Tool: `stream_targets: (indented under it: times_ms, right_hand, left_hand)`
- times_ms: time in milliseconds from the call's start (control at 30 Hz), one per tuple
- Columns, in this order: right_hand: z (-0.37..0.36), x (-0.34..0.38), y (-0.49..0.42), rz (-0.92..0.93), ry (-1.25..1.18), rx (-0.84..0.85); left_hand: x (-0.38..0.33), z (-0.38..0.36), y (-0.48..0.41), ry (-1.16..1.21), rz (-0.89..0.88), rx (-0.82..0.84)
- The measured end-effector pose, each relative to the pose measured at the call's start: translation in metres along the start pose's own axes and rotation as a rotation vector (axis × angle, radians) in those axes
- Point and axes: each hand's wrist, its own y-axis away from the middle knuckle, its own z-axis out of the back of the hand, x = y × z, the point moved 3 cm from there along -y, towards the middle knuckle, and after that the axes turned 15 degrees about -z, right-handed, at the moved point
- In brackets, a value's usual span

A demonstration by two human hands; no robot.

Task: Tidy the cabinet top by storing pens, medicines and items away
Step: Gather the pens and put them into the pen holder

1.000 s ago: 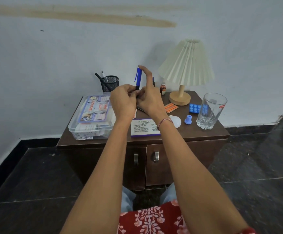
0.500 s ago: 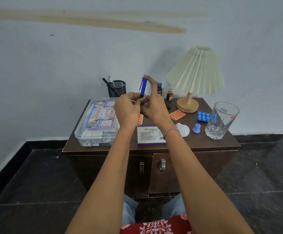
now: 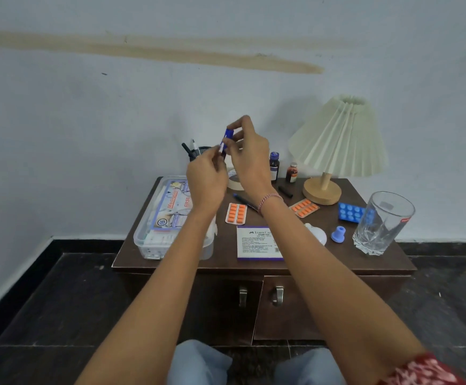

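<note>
Above the cabinet top, mid-frame and clear of the clutter, the right hand is pinching a blue pen near its top while the left hand is pinching its white lower end. Motion blur is obscuring the join. Behind the hands, a half-hidden mesh pen cup is holding dark pens.

Both our arms reach fwd, forearms bare, hands raised close together. Our L hand, back to cam, fingers curled, pinches the lower end of a blue pen. Our R hand, just above, pinches its top w/ thumb & forefinger. Thread band on R wrist.
</note>
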Motion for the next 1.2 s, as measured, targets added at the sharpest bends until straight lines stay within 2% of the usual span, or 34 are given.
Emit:
stream_targets:
  times_ms: [200, 333, 433, 567, 733, 967, 1200]
  right_hand:
    - [-0.031, -0.005, -0.053, 0.018, 0.046, -0.020]
    - [-0.053, -0.010, -0.081, 0.001, 0.124, 0.033]
    - [-0.071, -0.020, -0.092, 0.009, 0.232, 0.072]
    - [-0.090, -0.041, -0.098, -0.062, 0.264, 0.122]
    - [-0.103, -0.059, -0.105, -0.189, 0.233, 0.170]
    - [-0.119, -0.070, -0.112, -0.230, 0.261, 0.223]
    - [-0.135, -0.068, -0.119, -0.199, 0.408, 0.328]
  left_hand:
    - [0.038, -0.017, -0.057, 0.410, 0.350, 0.114]
    - [0.059, -0.027, -0.080, 0.686, 0.531, 0.095]
    - [0.070, -0.035, -0.088, 0.783, 0.617, 0.090]
    - [0.086, -0.044, -0.087, 0.779, 0.731, 0.147]
    - [0.096, -0.050, -0.079, 0.819, 0.749, 0.188]
    - [0.104, -0.058, -0.079, 0.858, 0.772, 0.152]
    - [0.107, -0.055, -0.089, 0.909, 0.802, 0.103]
